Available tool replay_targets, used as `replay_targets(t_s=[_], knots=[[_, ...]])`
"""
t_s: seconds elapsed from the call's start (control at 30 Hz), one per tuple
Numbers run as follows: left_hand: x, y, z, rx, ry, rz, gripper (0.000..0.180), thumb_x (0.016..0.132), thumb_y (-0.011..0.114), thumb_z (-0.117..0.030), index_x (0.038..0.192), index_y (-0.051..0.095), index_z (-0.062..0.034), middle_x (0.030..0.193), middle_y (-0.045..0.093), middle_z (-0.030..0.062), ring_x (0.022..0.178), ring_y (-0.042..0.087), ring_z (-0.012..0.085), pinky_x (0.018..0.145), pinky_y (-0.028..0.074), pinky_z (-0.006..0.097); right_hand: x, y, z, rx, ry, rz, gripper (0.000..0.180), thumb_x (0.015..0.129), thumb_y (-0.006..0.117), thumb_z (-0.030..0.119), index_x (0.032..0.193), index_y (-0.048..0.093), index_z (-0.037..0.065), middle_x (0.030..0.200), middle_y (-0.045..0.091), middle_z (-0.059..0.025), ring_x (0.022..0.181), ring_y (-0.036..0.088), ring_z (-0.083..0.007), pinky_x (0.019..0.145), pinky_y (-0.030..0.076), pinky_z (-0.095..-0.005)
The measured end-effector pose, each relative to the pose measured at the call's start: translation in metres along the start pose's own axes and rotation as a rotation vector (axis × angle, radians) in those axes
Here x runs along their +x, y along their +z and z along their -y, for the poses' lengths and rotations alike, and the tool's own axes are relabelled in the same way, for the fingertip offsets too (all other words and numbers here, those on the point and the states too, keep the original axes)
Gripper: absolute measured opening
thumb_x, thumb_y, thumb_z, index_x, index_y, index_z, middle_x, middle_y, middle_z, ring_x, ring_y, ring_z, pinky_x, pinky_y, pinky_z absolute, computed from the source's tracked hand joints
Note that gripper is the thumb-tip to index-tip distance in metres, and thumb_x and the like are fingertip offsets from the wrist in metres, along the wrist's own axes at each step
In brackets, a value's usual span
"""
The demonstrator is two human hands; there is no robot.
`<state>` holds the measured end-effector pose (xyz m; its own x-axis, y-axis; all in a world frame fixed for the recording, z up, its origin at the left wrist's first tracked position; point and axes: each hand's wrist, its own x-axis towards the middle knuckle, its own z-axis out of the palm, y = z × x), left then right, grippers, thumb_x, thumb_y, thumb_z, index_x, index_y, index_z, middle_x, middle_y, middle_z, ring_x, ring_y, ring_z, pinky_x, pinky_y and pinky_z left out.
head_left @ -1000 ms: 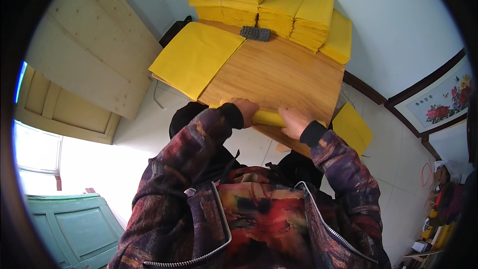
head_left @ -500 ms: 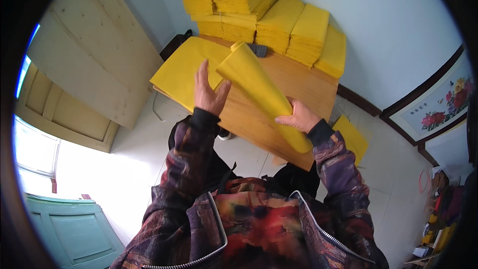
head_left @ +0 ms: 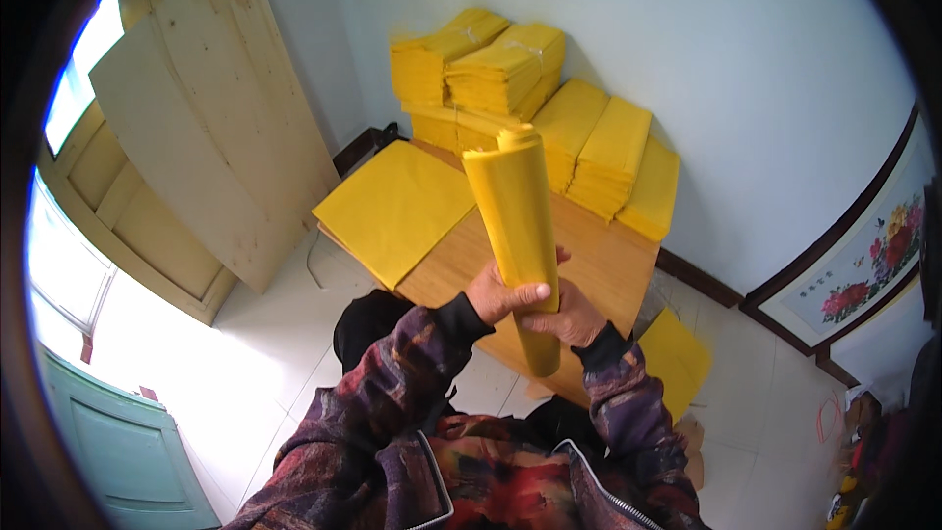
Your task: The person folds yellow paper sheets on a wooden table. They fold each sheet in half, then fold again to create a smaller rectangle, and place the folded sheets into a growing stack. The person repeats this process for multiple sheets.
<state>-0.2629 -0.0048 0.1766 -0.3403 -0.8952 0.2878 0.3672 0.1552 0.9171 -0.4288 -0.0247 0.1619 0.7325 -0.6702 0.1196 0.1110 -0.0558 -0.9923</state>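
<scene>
One yellow roll [head_left: 518, 226], clasped by my left hand [head_left: 498, 292] and right hand [head_left: 571, 318]. It screens part of the tabletop [head_left: 610, 247]; yellow stacks [head_left: 500, 77] stand behind, flat sheeting [head_left: 394, 208] leftward.

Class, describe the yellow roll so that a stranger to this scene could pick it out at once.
Find the wooden table mid-view. Over its near side, the left hand and right hand hold the roll nearly upright. Unlike the flat yellow sheet at the table's left and the yellow stacks behind, it is curled into a tube.
</scene>
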Motion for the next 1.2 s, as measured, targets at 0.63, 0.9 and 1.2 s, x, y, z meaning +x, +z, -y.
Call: replay_targets(t_s=[0.63, 0.9, 1.2], knots=[[-0.014, 0.014, 0.059, 0.199, 0.026, -0.138, 0.033, 0.083, 0.071, -0.018, 0.111, 0.06, -0.0026, 0.104, 0.063, 0.0053, 0.097, 0.059, 0.0163, 0.085, 0.048, 0.031, 0.008, -0.022, -0.076, -0.741, -0.113, -0.073, 0.04, 0.076, 0.072, 0.019, 0.11, 0.056, 0.004, 0.102, 0.064, -0.0157, 0.094, 0.062, -0.0301, 0.077, 0.05, -0.0371], [-0.018, 0.006, 0.071, 0.203, -0.009, -0.124, 0.031, 0.085, 0.069, -0.018, 0.11, 0.061, -0.002, 0.102, 0.065, 0.0043, 0.095, 0.06, 0.015, 0.085, 0.049, 0.03, -0.002, -0.02, -0.069, -0.413, 0.396, -0.103, 0.037, 0.076, 0.073, 0.019, 0.106, 0.057, 0.004, 0.097, 0.066, -0.0147, 0.09, 0.064, -0.0296, 0.073, 0.051, -0.0362], [-0.017, 0.003, 0.06, 0.112, -0.08, -0.128, 0.033, 0.084, 0.07, -0.024, 0.108, 0.061, -0.0029, 0.104, 0.065, 0.0071, 0.096, 0.06, 0.0161, 0.085, 0.049, 0.032, -0.016, -0.014, -0.063, -0.167, 0.304, -0.062, 0.036, 0.078, 0.073, 0.019, 0.108, 0.058, 0.003, 0.098, 0.063, -0.0052, 0.091, 0.06, -0.0163, 0.08, 0.048, -0.0313]])
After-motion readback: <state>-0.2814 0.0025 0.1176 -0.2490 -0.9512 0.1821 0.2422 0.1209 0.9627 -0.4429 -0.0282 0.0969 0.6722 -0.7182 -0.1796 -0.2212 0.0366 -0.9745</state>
